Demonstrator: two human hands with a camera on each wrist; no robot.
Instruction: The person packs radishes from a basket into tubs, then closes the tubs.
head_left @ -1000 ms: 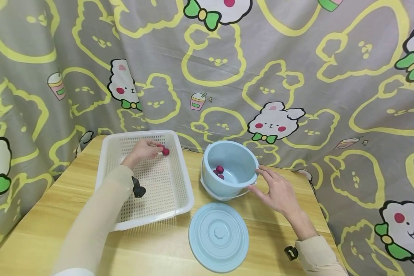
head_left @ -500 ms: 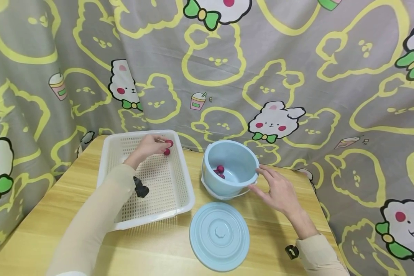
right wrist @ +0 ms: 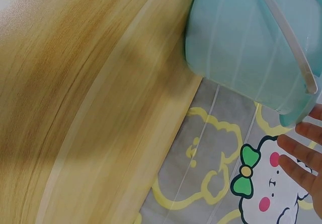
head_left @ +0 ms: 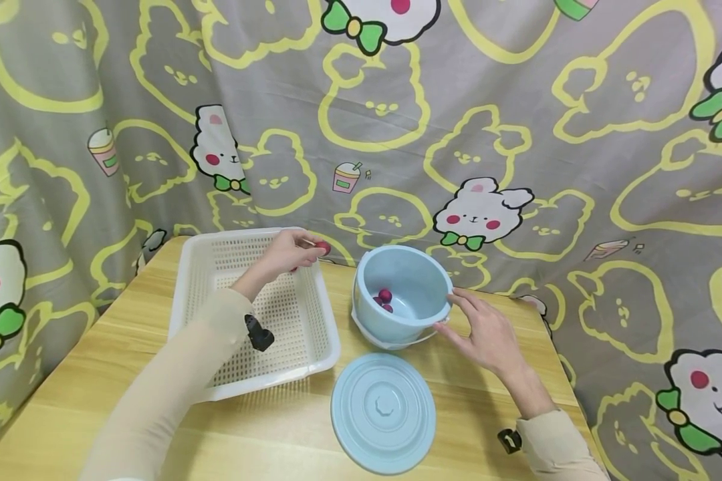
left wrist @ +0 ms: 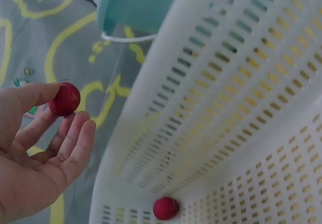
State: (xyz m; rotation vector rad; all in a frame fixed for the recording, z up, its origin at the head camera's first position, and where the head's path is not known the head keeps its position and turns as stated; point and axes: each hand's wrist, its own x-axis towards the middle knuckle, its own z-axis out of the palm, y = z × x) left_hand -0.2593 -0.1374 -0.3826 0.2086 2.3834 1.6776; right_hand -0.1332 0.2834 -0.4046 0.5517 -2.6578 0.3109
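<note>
My left hand point(head_left: 289, 255) pinches a small round red fruit point(left wrist: 65, 99) between thumb and fingertips, over the far right rim of the white perforated basket point(head_left: 327, 341). Another such red fruit point(left wrist: 166, 208) lies in the basket's corner, mostly hidden by the hand in the head view. The light-blue bucket point(head_left: 370, 327) stands upright to the right, with several red fruits point(head_left: 385, 295) at its bottom. My right hand point(head_left: 484, 334) has its fingers spread, fingertips at the bucket's right rim; the right wrist view has these fingers point(right wrist: 302, 156) beside the bucket's edge.
A round light-blue lid point(head_left: 383, 414) lies flat on the wooden table point(head_left: 265, 434) in front of the bucket. The bucket's white handle point(right wrist: 287, 30) hangs down its near side. Behind the table hangs a grey patterned curtain point(head_left: 391, 80).
The left hand has lifted one red fruit from the basket's far right corner and carried it right to the rim. The other fruit stays behind. The right hand has not moved.
</note>
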